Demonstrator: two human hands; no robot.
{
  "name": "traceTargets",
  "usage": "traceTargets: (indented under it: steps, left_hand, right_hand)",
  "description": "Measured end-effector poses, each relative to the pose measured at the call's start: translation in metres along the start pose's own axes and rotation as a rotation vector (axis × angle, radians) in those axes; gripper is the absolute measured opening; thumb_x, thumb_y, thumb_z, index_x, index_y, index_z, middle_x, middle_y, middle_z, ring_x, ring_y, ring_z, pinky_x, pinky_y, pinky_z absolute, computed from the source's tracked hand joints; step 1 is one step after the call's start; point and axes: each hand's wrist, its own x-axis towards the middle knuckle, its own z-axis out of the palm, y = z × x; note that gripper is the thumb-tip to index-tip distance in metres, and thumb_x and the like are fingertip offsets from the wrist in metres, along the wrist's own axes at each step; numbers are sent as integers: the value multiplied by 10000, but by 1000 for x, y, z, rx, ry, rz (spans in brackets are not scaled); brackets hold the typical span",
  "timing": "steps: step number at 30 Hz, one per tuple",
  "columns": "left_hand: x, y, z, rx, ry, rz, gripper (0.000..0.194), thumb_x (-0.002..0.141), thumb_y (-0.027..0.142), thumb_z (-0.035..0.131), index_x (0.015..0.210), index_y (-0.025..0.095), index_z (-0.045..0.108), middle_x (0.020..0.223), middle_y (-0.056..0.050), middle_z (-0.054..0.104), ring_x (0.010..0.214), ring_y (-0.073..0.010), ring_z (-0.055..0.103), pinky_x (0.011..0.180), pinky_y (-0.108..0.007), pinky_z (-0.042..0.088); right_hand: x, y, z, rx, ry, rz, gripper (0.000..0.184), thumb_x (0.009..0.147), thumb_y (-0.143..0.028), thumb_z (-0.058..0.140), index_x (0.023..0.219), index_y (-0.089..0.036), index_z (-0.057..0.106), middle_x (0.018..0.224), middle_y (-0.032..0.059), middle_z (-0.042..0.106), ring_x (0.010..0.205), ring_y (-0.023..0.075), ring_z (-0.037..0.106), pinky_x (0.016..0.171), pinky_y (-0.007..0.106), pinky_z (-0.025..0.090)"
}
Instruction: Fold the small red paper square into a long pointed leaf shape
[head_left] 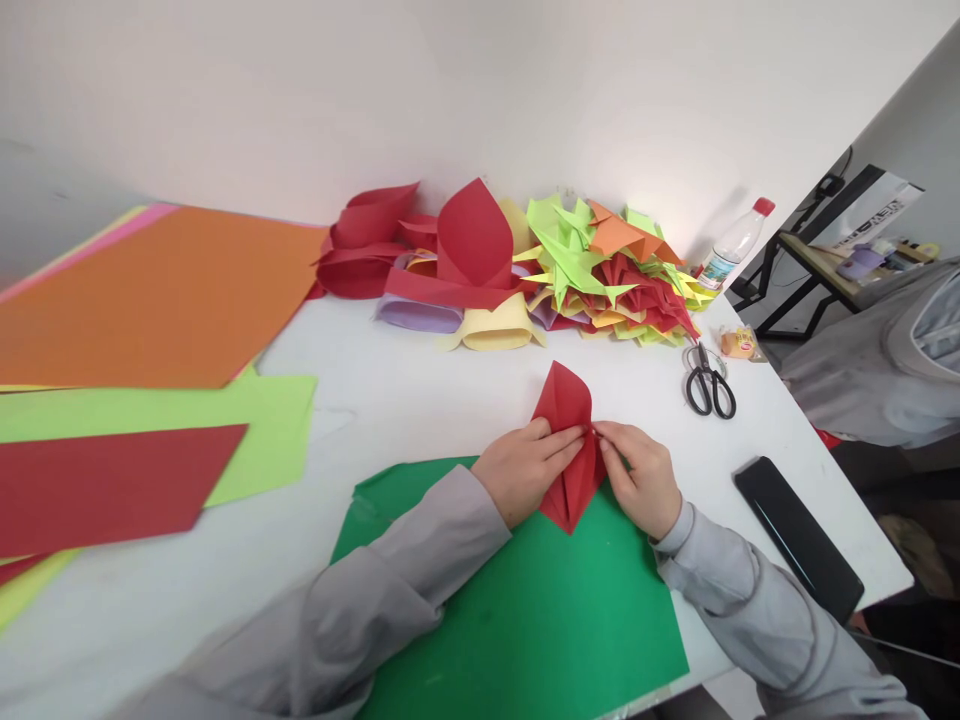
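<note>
A red folded paper (pixel 564 395), diamond-like with pointed ends and a crease down its lower half, lies over the green sheet (pixel 525 610). My left hand (pixel 525 465) rests on its left side, fingers laid across the middle and pressing it. At its right edge my right hand (pixel 641 475) pinches the paper between thumb and fingertips. Part of the red paper is hidden under my left fingers.
Orange sheets (pixel 165 300), a light green sheet (pixel 270 420) and a dark red sheet (pixel 112 490) lie left. Folded paper shapes (pixel 585 250) pile against the wall. Scissors (pixel 709 385), a black phone (pixel 799 535), a plastic bottle (pixel 731 250) and a small snack packet (pixel 739 343) are right.
</note>
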Motion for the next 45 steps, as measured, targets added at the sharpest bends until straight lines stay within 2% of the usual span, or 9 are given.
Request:
traceTargets:
  steps: [8, 15, 20, 25, 31, 33, 37, 40, 45]
  left_hand:
    - [1, -3, -3, -24, 30, 5, 353, 832, 24, 346, 1055, 38, 619, 1027, -165, 686, 788, -204, 596, 729, -348, 513]
    - [4, -3, -7, -65, 16, -42, 300, 845, 48, 355, 898, 85, 648, 885, -121, 685, 710, -189, 570, 724, -337, 517]
    - [1, -4, -8, -166, 71, -114, 281, 878, 95, 359, 952, 109, 629, 967, -126, 679, 856, -199, 614, 799, -343, 537]
    - [-3, -1, -9, -243, 108, -265, 310, 859, 122, 391, 1139, 116, 524, 1110, -143, 613, 1018, -216, 596, 855, -350, 537]
    - [-4, 2, -8, -315, 28, -285, 351, 839, 101, 388, 1180, 138, 466, 1038, -100, 639, 945, -210, 619, 823, -360, 542]
    - [-3, 2, -7, -321, 44, -264, 368, 844, 89, 379, 1200, 139, 456, 1056, -99, 638, 946, -202, 615, 821, -352, 539]
    - [-3, -1, -6, -224, 54, -138, 447, 847, 65, 349, 1284, 119, 426, 1127, -132, 627, 964, -216, 604, 830, -374, 531]
    - [-2, -2, -5, -184, 19, -92, 410, 829, 40, 351, 1195, 112, 522, 1127, -136, 645, 978, -217, 603, 832, -373, 528]
    - [-1, -2, -3, -110, 79, -35, 317, 761, 12, 408, 985, 82, 621, 1138, -165, 654, 849, -214, 598, 754, -363, 535]
  right_hand:
    - [0, 9, 5, -141, -105, -197, 382, 891, -93, 366, 1197, -153, 587, 1145, 137, 647, 1088, 208, 589, 941, 397, 524]
    - [-3, 10, 6, -363, -131, -348, 364, 874, -54, 389, 1154, -89, 620, 1166, 159, 640, 1118, 251, 565, 945, 415, 515]
    - [-5, 6, 6, -429, -197, -362, 337, 895, -70, 414, 1166, -95, 612, 1196, 184, 619, 1138, 266, 550, 920, 452, 504]
    - [-7, -2, 4, -481, -223, -305, 334, 878, -83, 447, 1170, -81, 609, 1193, 205, 612, 1125, 296, 549, 904, 486, 492]
    - [-6, -4, 3, -377, -140, -154, 320, 856, -102, 436, 1091, -81, 652, 1042, 141, 693, 933, 249, 626, 857, 389, 536]
    - [-4, -3, 2, -356, -135, -107, 314, 847, -101, 437, 1067, -81, 660, 1036, 135, 696, 920, 250, 629, 856, 383, 535]
    - [-1, 2, 1, -333, -130, -32, 309, 831, -100, 436, 1030, -115, 672, 1013, 122, 703, 925, 261, 621, 865, 412, 526]
    - [0, 6, 1, -277, -114, 3, 340, 833, -89, 417, 1075, -127, 653, 1034, 118, 696, 949, 251, 611, 899, 413, 510]
    - [-2, 13, 5, -226, -121, 9, 376, 840, -80, 402, 1128, -136, 637, 1110, 115, 666, 1034, 246, 568, 957, 425, 473]
